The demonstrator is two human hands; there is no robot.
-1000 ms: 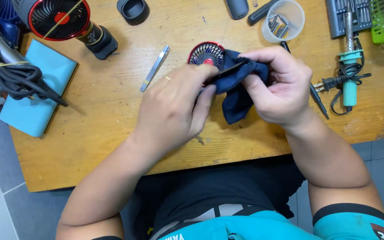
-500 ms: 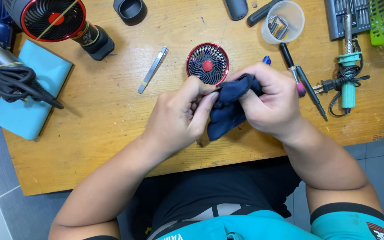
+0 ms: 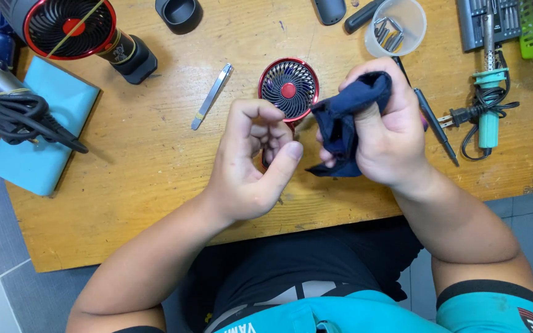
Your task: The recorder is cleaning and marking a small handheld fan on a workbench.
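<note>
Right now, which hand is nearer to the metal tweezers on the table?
The left hand. It is curled just right of the tweezers, not touching them. The right hand is farther right, beyond the small red fan, holding a dark blue cloth.

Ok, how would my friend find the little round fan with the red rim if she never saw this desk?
Start at the wooden table and look to its middle, just above the person's two hands. Between the curled left hand and the right hand gripping a dark blue cloth lies the small round fan. Its red centre button and small size set it apart from the bigger red-rimmed fan at the top left corner.
</note>
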